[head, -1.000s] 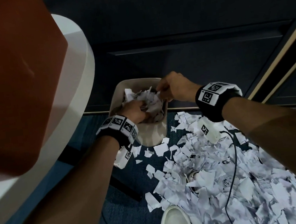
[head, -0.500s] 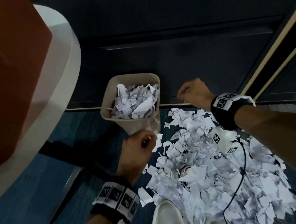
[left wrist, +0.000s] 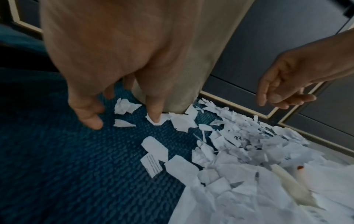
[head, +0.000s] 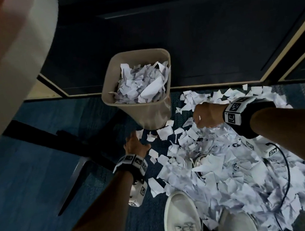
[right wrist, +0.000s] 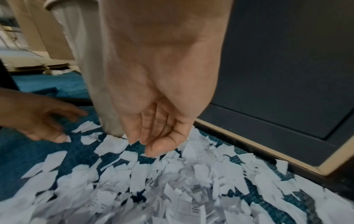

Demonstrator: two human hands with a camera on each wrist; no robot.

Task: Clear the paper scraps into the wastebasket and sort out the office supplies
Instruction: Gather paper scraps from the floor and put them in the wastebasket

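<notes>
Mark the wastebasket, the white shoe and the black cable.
wastebasket (head: 148, 115), head view, bare front wall below the rim
white shoe (head: 180, 214), head view, top of the toe
black cable (head: 287, 167), head view, the stretch curving over the scraps

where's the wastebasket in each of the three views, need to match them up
Head: the wastebasket stands upper centre, seen from above, scraps inside.
Left wrist: its beige wall rises top centre, partly behind the left hand.
Right wrist: its pale wall runs down the upper left, behind the right hand.
Shared landmark: the paper scraps on the blue carpet at its base, also seen here and here.
</notes>
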